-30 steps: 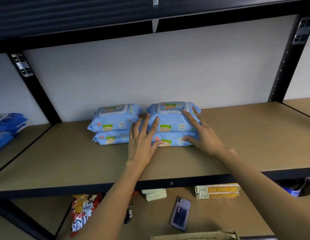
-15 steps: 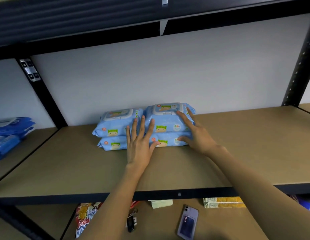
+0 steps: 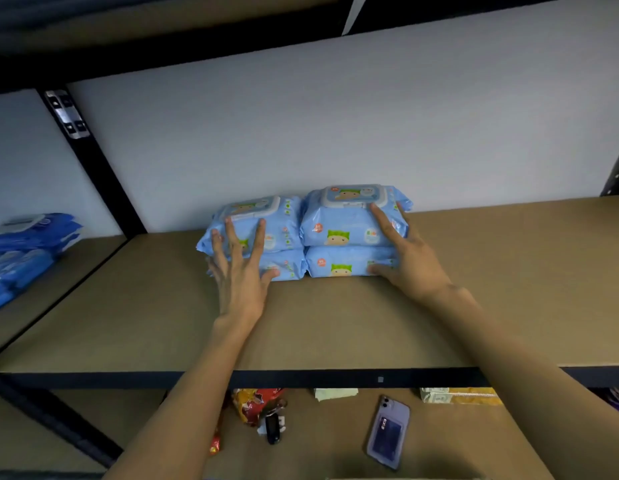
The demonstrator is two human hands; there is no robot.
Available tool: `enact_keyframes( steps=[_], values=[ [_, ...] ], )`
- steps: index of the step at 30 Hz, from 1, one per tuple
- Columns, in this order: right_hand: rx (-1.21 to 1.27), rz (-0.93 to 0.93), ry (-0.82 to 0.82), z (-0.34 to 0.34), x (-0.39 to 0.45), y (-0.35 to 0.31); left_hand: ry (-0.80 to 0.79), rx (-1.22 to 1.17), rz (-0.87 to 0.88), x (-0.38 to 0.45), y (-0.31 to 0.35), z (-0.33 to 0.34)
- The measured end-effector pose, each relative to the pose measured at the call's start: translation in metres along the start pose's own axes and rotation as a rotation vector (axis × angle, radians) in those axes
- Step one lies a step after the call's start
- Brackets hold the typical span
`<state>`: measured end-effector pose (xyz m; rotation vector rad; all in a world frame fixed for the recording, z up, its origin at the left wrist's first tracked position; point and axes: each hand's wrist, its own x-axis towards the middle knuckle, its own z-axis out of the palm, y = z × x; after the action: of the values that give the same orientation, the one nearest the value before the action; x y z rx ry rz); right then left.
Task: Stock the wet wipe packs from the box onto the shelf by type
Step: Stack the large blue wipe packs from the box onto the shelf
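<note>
Two stacks of light blue wet wipe packs, each two high, stand side by side against the white back wall on the brown shelf (image 3: pixel 509 271). My left hand (image 3: pixel 240 275) lies flat with its fingers spread against the front of the left stack (image 3: pixel 287 220). My right hand (image 3: pixel 408 265) cups the right end of the right stack (image 3: pixel 339 230), with the forefinger on the upper pack and the thumb at the lower one. Neither hand lifts a pack. The two stacks touch each other. No box is clearly in view.
Darker blue wipe packs (image 3: pixel 27 244) lie on the neighbouring shelf bay at the left, beyond a black upright (image 3: pixel 93 168). On the shelf below are a phone (image 3: pixel 387 431), a red snack bag (image 3: pixel 252 403), a key fob (image 3: pixel 273 427) and yellow boxes (image 3: pixel 457 394).
My left hand has slid from the gap between the stacks onto the front of the left stack. My right hand stays on the right stack. The stacks now sit tight together.
</note>
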<state>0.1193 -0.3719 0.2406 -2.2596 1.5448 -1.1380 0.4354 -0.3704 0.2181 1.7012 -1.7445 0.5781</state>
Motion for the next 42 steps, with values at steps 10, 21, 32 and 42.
enact_keyframes(
  steps=[10, 21, 32, 42],
  values=[
    [-0.096, -0.014, 0.002, 0.023, 0.025, -0.002, 0.016, 0.003, 0.017, 0.011, -0.027, 0.015],
    [-0.033, -0.045, -0.035, 0.075, 0.081, -0.024, 0.042, -0.09, -0.065, 0.05, -0.078, 0.041],
    [0.066, -0.099, -0.041, 0.136, 0.144, -0.036, 0.115, -0.12, -0.086, 0.092, -0.141, 0.08],
    [0.127, -0.139, -0.019, 0.142, 0.149, -0.047, 0.195, -0.261, -0.151, 0.094, -0.147, 0.076]
  ],
)
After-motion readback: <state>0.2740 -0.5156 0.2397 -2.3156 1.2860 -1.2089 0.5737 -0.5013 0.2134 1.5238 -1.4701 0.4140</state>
